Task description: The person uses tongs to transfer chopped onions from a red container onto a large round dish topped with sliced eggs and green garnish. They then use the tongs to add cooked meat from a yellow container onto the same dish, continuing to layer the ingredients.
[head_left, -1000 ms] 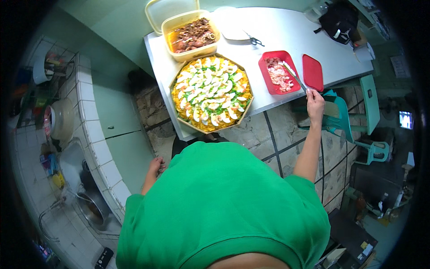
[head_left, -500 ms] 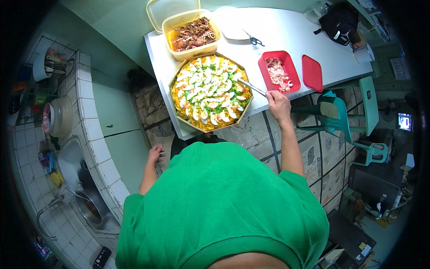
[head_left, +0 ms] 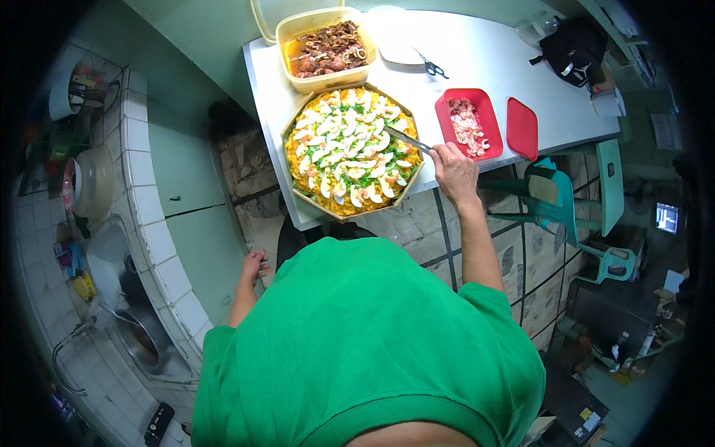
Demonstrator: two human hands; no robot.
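My right hand (head_left: 455, 173) is closed around the handle end of slim metal tongs (head_left: 410, 140). Their tips reach over the right side of a noodle dish (head_left: 328, 167), topped with egg slices, shrimp and chopped greens. It fills an octagonal tray (head_left: 407, 195) at the table's near left edge. Right of the tongs stands a red container (head_left: 493, 123) with peeled shrimp (head_left: 467, 128) inside. My left hand (head_left: 255, 264) hangs low beside my body, off the table, its fingers loosely curled with nothing visible in them.
Behind the tray sits a tub (head_left: 287, 46) of dark saucy meat. Scissors (head_left: 432, 67) touch a white lid-like piece (head_left: 398, 45); a red lid (head_left: 521, 128) lies right. A black backpack (head_left: 572, 52) is far right. Teal chairs (head_left: 562, 197) stand by the table, a sink (head_left: 112, 257) at left.
My right hand has moved slightly left, carrying the tong tips further over the noodle dish. The left hand's fingers have curled in a little. The view has shifted slightly.
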